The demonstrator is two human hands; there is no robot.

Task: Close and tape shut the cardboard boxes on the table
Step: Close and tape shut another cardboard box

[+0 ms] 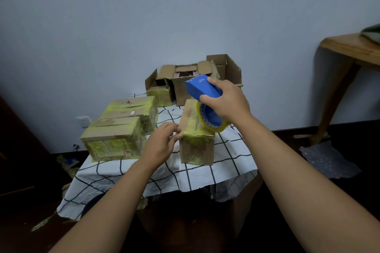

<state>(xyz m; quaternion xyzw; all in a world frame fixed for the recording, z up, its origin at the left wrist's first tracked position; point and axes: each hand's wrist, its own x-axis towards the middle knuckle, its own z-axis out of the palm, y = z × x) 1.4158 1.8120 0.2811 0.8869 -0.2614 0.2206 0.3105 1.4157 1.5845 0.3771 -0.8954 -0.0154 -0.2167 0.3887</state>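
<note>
Near box [197,141]: closed, upright at centre right of the table, yellowish tape over its top and front.
Left boxes [121,129]: two, closed, tape-wrapped, touching, one behind the other.
Far boxes [185,80]: flaps open, clustered at the far edge.
Tape dispenser [205,96]: blue, yellowish roll, above the near box's top.

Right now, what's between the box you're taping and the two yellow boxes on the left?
In the head view, the left hand sits there, touching the near box; under it the checked tablecloth, then the taped boxes.
</note>
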